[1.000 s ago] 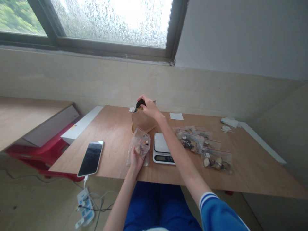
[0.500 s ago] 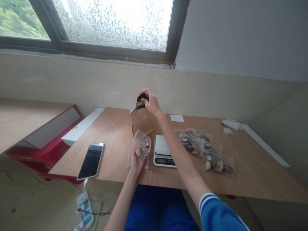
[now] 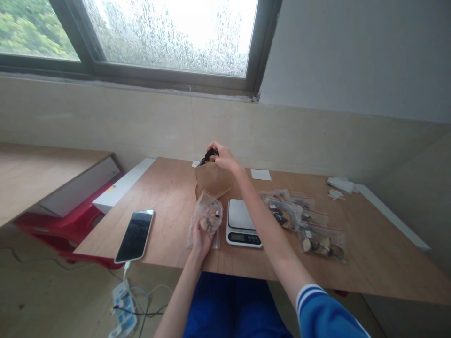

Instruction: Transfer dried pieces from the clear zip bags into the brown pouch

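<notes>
My left hand is closed around a clear zip bag with pale and dark dried pieces inside, held low over the near part of the table. Another clear bag seems to lie beneath that hand. Farther back, my right hand pinches a dark dried piece at the mouth of a brown paper bag. The paper bag stands upright, its dark contents or lining just showing at the top. To the right of my left hand is a white kitchen scale, partly covered by my right forearm.
Several filled zip bags lie on the right of the wooden table. A phone with a cable rests at the left, above a power strip on the floor. White paper and crumpled plastic lie at the back.
My right hand has come down with the dark piece, closer to the paper bag's mouth. My left hand still holds the zip bag in about the same place.
</notes>
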Demonstrator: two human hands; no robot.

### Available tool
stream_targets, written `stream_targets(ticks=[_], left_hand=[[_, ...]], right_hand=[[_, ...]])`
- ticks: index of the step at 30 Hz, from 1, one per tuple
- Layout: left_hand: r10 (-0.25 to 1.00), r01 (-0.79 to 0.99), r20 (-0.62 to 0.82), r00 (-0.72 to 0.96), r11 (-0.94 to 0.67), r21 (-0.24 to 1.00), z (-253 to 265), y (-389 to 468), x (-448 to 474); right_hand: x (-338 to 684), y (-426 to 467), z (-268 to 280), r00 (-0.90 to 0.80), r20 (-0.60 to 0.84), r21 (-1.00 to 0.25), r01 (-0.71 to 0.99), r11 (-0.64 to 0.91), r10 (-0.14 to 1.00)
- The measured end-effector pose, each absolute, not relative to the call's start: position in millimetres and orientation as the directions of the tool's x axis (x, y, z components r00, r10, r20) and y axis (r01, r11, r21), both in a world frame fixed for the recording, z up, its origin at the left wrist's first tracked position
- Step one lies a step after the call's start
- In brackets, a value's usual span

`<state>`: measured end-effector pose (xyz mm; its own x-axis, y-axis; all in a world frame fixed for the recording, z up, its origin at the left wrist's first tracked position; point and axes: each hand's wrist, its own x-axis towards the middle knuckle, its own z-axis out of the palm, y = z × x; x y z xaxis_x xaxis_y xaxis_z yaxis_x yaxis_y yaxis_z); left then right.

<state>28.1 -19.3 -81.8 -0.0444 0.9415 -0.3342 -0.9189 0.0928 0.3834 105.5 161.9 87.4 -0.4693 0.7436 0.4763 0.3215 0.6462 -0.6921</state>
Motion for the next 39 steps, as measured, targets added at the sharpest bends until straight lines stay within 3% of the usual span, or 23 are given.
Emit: stream_targets(ticks=[10, 18, 27, 33, 39], left_hand=[[0.944, -0.912, -0.328, -0.045, 0.096, 0.4, -87, -19, 27], [0.945, -0.91, -0.32, -0.064, 0.076, 0.407, -91, -19, 27], [0.942, -0.905, -0.327, -0.074, 0.075, 0.418, -88, -21, 28], [0.934, -0.903, -0.342, -0.108, 0.052, 0.427, -80, -21, 30], [0.935, -0.908, -0.343, -0.088, 0.066, 0.413, -81, -20, 30]], right_hand=[[138, 105, 78, -0.503, 0.496, -0.712, 0.23, 0.663, 0.708], [154, 74, 68, -0.55, 0.527, -0.651, 0.228, 0.724, 0.648], [159, 65, 62, -0.513, 0.513, -0.65, 0.29, 0.702, 0.688], [162, 59, 59, -0.483, 0.566, -0.546, 0.388, 0.743, 0.668], [159, 54, 59, -0.575, 0.414, -0.327, 0.629, 0.705, 0.706]])
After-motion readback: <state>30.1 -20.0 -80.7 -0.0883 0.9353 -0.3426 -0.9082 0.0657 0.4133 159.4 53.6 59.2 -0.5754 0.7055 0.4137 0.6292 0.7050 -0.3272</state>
